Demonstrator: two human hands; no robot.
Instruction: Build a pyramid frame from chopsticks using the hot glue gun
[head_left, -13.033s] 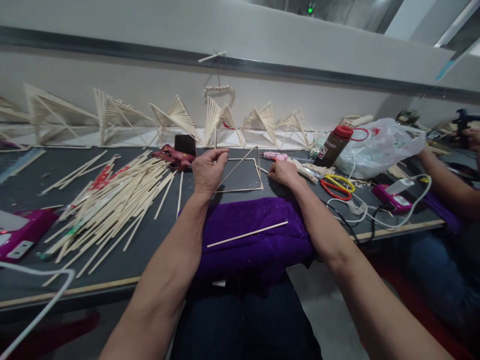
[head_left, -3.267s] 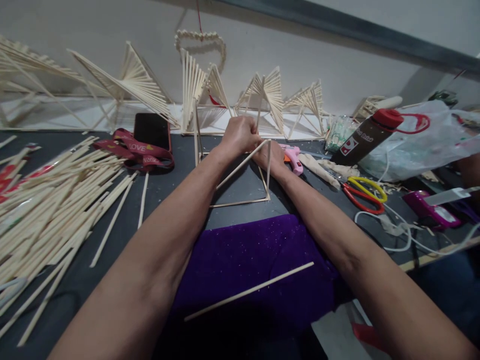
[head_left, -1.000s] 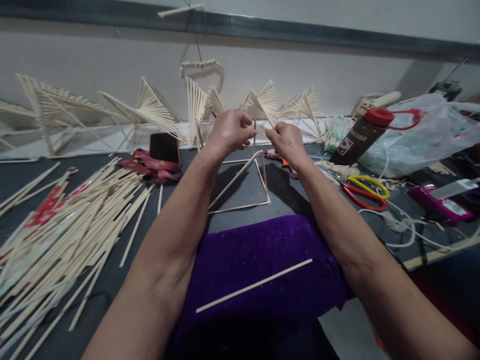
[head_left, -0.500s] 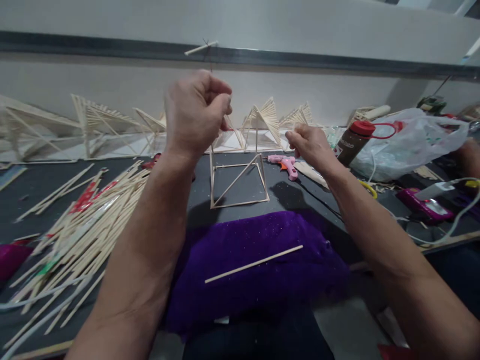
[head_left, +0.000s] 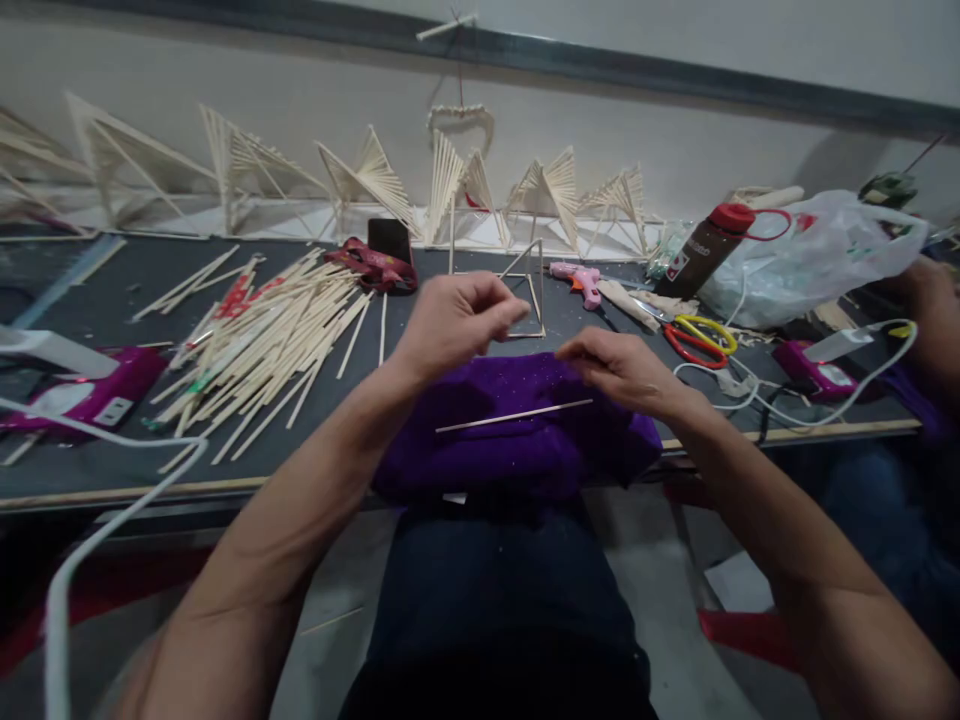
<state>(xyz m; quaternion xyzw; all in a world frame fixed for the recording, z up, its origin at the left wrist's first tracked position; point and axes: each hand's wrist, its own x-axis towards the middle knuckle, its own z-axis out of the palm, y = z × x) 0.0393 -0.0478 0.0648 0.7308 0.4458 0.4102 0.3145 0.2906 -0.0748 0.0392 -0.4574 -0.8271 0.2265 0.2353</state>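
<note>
Dark tabletop [head_left: 480, 318] against a pale wall [head_left: 270, 75], both hands' fingers [head_left: 504, 312] loosely curled above purple cloth [head_left: 487, 385].

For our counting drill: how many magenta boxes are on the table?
2: the left box, left of the loose sticks, and the right box, right of the scissors. Others may be hidden, perhaps behind the plastic bag.
</note>
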